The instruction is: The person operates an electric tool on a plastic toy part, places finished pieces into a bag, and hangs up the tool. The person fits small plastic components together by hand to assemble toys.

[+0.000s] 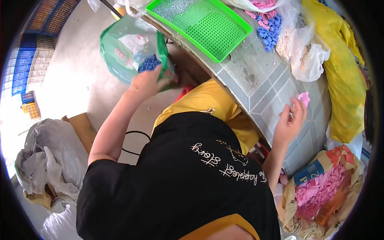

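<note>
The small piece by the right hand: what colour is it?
The piece is pink; it shows best in the head view.

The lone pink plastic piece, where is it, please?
The piece is in the head view's right half, beside the right hand, left of the bulky yellow sack.

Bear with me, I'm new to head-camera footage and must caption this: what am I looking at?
No machine here, just a person's two bare hands. The one picture comes from a camera on their head, looking down over their black T-shirt. The left hand is at the rim of a green plastic bag, beside small blue pieces inside. The right hand has a pink piece at its fingertips; whether it is gripped is unclear. A green perforated tray lies on the table.
</note>
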### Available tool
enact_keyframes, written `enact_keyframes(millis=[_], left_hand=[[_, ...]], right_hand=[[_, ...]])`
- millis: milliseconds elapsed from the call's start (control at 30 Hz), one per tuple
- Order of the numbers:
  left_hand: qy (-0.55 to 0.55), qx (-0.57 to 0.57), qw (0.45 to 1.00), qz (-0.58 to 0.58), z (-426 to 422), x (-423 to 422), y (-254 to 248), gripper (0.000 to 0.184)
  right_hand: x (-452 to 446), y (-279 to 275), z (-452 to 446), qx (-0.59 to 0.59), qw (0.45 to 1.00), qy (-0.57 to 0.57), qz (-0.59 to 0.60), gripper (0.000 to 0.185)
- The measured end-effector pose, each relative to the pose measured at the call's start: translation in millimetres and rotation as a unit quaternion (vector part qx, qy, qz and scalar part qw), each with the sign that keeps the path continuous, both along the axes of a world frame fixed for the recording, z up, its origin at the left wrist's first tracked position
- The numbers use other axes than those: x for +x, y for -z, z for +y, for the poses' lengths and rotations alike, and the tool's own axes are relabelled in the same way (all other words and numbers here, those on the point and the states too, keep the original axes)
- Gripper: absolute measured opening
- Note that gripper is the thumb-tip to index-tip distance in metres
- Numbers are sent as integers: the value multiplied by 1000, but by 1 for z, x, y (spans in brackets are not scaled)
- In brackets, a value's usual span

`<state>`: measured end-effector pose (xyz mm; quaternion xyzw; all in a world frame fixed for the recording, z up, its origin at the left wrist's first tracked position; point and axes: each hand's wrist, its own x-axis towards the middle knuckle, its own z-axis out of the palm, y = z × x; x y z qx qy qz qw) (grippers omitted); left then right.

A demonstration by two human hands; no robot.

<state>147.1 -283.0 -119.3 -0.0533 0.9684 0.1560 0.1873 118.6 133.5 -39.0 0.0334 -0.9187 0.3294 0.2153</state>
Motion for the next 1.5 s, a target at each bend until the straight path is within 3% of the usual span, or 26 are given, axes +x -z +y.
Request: enact_keyframes(millis=[100, 133, 233, 300, 333, 367, 467, 567, 700, 800, 967, 1133, 1167, 1233, 1367, 1433, 1500], left_hand=[[112, 195, 945, -236, -10, 4, -3, 62], [113, 268, 913, -287, -15, 6, -6, 54], [230, 232, 909, -260, -47, -24, 13, 40], [128, 180, 942, -253, -80, -61, 30, 28], [261, -22, 916, -303, -88, -85, 62, 33], [377, -223, 834, -335, -89, -100, 88, 40], [315, -204, 851, -367, -55, -85, 66, 35], [371, -210, 802, -418, -67, -69, 162, 42], [246, -209, 885, -334, -98, -84, 272, 46], [76, -167, 958, -220, -138, -110, 350, 49], [-124, -42, 967, -219, -164, -81, 470, 54], [-229, 36, 952, -200, -152, -36, 598, 60], [-239, 47, 954, -177, -146, -33, 606, 61], [-426, 105, 872, -218, -126, -29, 602, 76], [-544, 199, 790, -200, -114, -31, 581, 101], [-586, 220, 756, -192, -106, -34, 591, 106], [-582, 218, 760, -190, -97, -32, 596, 104]], right_hand=[[-2, 3, -16, -2, 999, -35, -2, 30], [-2, 5, -19, -9, 999, -41, -3, 30], [-1, 6, -32, 2, 998, -70, -4, 29], [1, 6, -41, 32, 993, -111, 9, 28], [-1, 8, -46, 53, 988, -141, 23, 27], [-2, 9, -49, 73, 982, -171, 37, 27], [-8, 15, -71, 107, 973, -201, -46, 40], [-6, 8, -101, 216, 950, -191, -121, 69], [-20, 6, -114, 283, 919, -179, -209, 98], [-38, 12, -115, 303, 911, -199, -196, 100], [-43, 25, -109, 332, 899, -223, -176, 101], [-43, 21, -108, 359, 879, -246, -193, 101], [-41, 20, -103, 367, 875, -246, -199, 101], [-40, 22, -95, 345, 879, -261, -201, 100], [-21, 19, -65, 359, 860, -240, -270, 89], [-22, 15, -54, 397, 798, -336, -305, 79], [-24, 11, -49, 412, 759, -386, -325, 70]])
